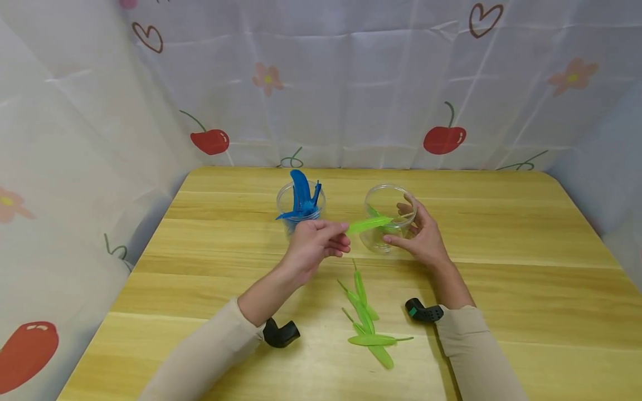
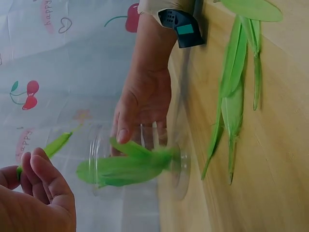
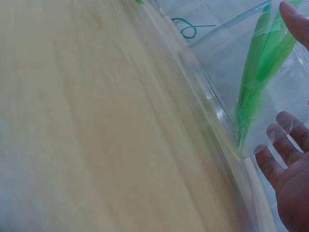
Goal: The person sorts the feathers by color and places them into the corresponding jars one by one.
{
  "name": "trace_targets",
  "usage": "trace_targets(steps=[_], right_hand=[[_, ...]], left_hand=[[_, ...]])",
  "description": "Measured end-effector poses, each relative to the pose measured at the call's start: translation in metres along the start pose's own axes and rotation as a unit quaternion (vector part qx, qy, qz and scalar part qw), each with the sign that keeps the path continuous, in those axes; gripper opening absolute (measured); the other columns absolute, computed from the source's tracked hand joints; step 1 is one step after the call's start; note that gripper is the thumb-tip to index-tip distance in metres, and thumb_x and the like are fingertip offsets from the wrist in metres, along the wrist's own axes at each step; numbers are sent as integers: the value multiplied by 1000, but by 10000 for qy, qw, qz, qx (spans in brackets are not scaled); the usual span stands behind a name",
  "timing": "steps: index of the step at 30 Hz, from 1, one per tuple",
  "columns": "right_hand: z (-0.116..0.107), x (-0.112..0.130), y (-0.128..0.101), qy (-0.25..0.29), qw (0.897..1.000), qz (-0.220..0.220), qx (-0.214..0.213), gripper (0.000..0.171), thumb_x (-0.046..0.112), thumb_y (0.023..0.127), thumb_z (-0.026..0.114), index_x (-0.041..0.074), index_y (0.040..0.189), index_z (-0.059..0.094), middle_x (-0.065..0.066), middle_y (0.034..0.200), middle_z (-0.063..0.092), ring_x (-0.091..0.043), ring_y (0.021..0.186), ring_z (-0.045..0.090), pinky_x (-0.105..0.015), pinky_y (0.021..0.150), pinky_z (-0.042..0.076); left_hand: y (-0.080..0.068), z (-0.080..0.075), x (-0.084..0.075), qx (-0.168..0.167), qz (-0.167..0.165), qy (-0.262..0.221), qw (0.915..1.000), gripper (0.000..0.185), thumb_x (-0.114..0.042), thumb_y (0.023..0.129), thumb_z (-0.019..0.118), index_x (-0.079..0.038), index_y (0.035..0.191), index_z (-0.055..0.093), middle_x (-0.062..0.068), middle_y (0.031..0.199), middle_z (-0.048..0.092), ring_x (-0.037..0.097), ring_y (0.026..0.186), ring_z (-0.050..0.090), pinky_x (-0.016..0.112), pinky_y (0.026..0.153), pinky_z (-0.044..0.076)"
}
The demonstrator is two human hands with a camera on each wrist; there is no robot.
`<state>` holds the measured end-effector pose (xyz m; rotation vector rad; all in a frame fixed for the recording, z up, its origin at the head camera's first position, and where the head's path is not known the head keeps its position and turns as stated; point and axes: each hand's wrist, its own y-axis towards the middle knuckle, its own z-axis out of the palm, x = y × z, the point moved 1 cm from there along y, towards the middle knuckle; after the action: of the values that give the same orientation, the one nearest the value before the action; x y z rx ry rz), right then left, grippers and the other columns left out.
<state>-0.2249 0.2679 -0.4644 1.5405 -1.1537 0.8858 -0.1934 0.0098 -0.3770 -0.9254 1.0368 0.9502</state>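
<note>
My left hand [image 1: 337, 236] pinches the stem of a green feather [image 1: 368, 224], and the feather's tip reaches over the rim of a clear plastic cup [image 1: 377, 199]. My right hand [image 1: 412, 229] grips that cup from the right, thumb on the near wall and fingers over the rim. The cup stands on the wooden table [image 1: 501, 234]. In the left wrist view the cup [image 2: 99, 145] holds green feathers [image 2: 125, 166], with the right hand [image 2: 142, 104] behind it and my left fingers [image 2: 43, 186] in front. The right wrist view shows the cup wall [image 3: 217, 82], a green feather [image 3: 255, 72] inside and my fingertips [image 3: 285, 162].
A second clear cup [image 1: 283, 199] holding blue feathers [image 1: 302, 195] stands just left of the first, behind my left hand. Several loose green feathers [image 1: 368, 323] lie on the table between my forearms. Patterned cloth walls [image 1: 351, 83] close off the back and sides.
</note>
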Motion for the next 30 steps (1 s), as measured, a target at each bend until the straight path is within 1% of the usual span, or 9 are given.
trace_targets(steps=[4, 6, 10, 13, 17, 21, 23, 26, 30], right_hand=[[0, 0, 0, -11, 10000, -26, -10, 96, -3, 78, 81, 12, 156, 27, -24, 147, 42, -36, 139, 36, -61, 111, 28], [0, 0, 0, 3, 10000, -28, -9, 96, -4, 78, 81, 11, 156, 27, -24, 147, 42, -37, 139, 36, -61, 112, 27], [0, 0, 0, 12, 10000, -11, 0, 96, -3, 78, 81, 12, 156, 28, -25, 147, 42, -37, 140, 35, -61, 112, 27], [0, -1, 0, -15, 10000, -2, -6, 96, -2, 78, 81, 13, 156, 28, -26, 147, 42, -38, 140, 35, -61, 112, 26], [-1, -3, 1, -41, 10000, 26, -20, 97, -3, 77, 82, 13, 156, 27, -26, 147, 41, -38, 140, 34, -61, 112, 26], [-1, -5, 2, -18, 10000, 66, -16, 99, -6, 76, 81, 10, 156, 25, -28, 149, 39, -39, 141, 33, -62, 111, 26], [-1, -4, 2, -37, 10000, 85, -5, 99, -7, 76, 81, 8, 156, 24, -29, 148, 39, -40, 140, 33, -63, 111, 27], [-1, -4, 2, -38, 10000, 49, -10, 99, -5, 76, 81, 9, 156, 25, -28, 148, 40, -39, 140, 34, -63, 111, 27], [1, 18, -3, -47, 10000, 48, 25, 94, -6, 78, 80, 4, 155, 26, -30, 147, 40, -41, 139, 34, -63, 111, 27]], left_hand=[[4, 1, 2, -79, 123, -159, 9998, 22, -9, 96, 64, 12, 92, 65, 5, 68, 67, 15, 63, 68, 23, 61, 56], [5, 2, 3, -120, 183, -244, 9995, 22, -9, 97, 63, 12, 93, 65, 4, 68, 67, 15, 62, 67, 23, 61, 56], [6, 4, 3, -222, 313, -371, 9986, 25, -8, 97, 62, 16, 98, 63, 3, 68, 67, 14, 62, 67, 23, 60, 56], [6, 5, 2, -333, 395, -450, 9977, 24, -9, 97, 63, 15, 97, 64, 3, 68, 67, 14, 62, 67, 23, 60, 56], [8, 7, 3, -440, 424, -518, 9968, 24, -10, 97, 64, 14, 96, 64, 3, 68, 68, 14, 61, 67, 23, 60, 56], [10, 11, 3, -475, 427, -513, 9966, 26, -12, 97, 64, 14, 99, 65, 3, 69, 68, 14, 62, 68, 23, 61, 57], [12, 13, 3, -489, 442, -502, 9966, 25, -13, 97, 65, 12, 99, 66, 3, 71, 69, 14, 63, 69, 24, 62, 57], [15, 16, 4, -497, 476, -474, 9965, 26, -14, 97, 65, 11, 101, 67, 4, 73, 70, 14, 65, 69, 25, 64, 58], [17, 19, 5, -539, 470, -505, 9962, 26, -14, 97, 65, 11, 103, 67, 4, 75, 71, 14, 67, 70, 25, 65, 58]])
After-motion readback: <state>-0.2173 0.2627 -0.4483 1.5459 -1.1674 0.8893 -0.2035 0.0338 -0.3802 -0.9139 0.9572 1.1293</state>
